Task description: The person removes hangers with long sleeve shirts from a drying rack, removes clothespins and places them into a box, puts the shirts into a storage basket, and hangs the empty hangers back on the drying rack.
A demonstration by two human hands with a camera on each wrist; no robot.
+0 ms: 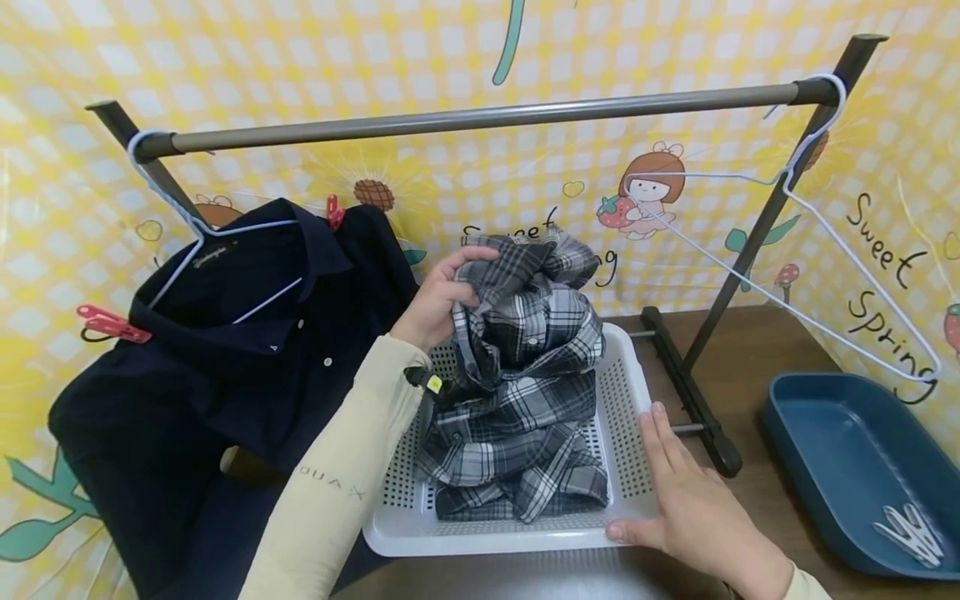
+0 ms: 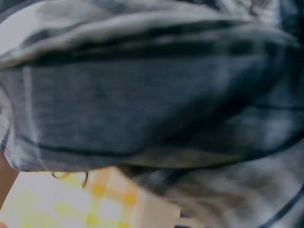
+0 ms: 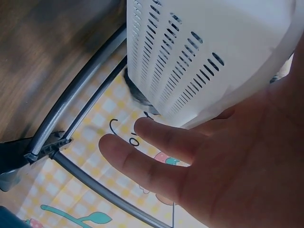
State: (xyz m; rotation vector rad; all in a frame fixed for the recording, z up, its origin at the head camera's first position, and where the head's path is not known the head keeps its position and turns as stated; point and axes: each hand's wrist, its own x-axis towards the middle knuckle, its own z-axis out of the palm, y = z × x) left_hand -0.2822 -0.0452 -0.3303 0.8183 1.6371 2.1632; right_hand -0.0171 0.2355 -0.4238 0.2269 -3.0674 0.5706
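Note:
A grey, black and white plaid shirt (image 1: 525, 400) lies bunched in a white perforated basket (image 1: 633, 450). My left hand (image 1: 438, 300) grips the shirt's upper part at the basket's far side, thumb and fingers around the cloth. Shirt fabric (image 2: 142, 104) fills most of the left wrist view. At the basket's near right corner rests my right hand (image 1: 697, 500), its fingers straight along the side and the thumb at the front rim. The right wrist view has the palm and fingers (image 3: 152, 166) beside the basket's wall (image 3: 185, 57).
A dark navy shirt (image 1: 225, 367) hangs at left on a rack (image 1: 480, 119), with red clothespins (image 1: 112, 323) at its shoulders. A bare light-blue hanger (image 1: 847, 242) hangs at the right end. A blue tub (image 1: 832, 442) holding white clips (image 1: 911, 533) stands at right.

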